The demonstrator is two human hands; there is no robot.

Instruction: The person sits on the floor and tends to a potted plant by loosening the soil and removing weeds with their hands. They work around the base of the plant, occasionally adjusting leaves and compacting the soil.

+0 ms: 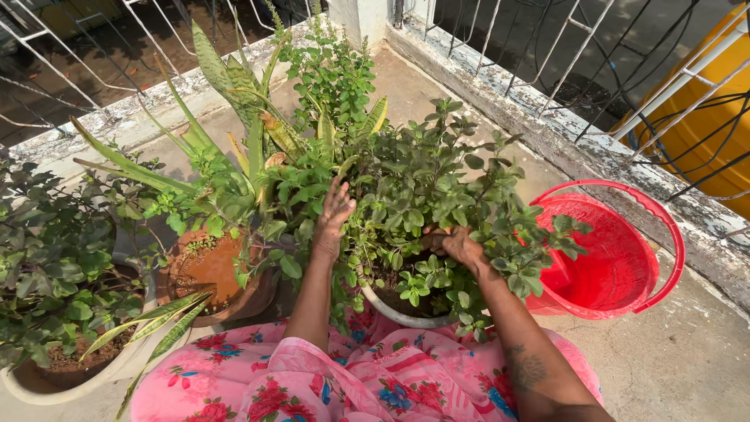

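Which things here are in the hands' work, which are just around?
In hand:
- left hand, open among the leaves
- right hand, down in the foliage
- leafy plant in white pot

Just around:
- red bucket
- terracotta pot
- spiky-leaved plant

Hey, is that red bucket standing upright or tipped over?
Tipped. The red bucket lies tilted on the floor with its mouth facing the potted plant, so the inside wall shows. No contents are visible.

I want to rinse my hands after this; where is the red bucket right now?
In the head view the red bucket sits on the concrete floor at the right, beside the leafy potted plant that the right hand reaches into, just below the weathered ledge.
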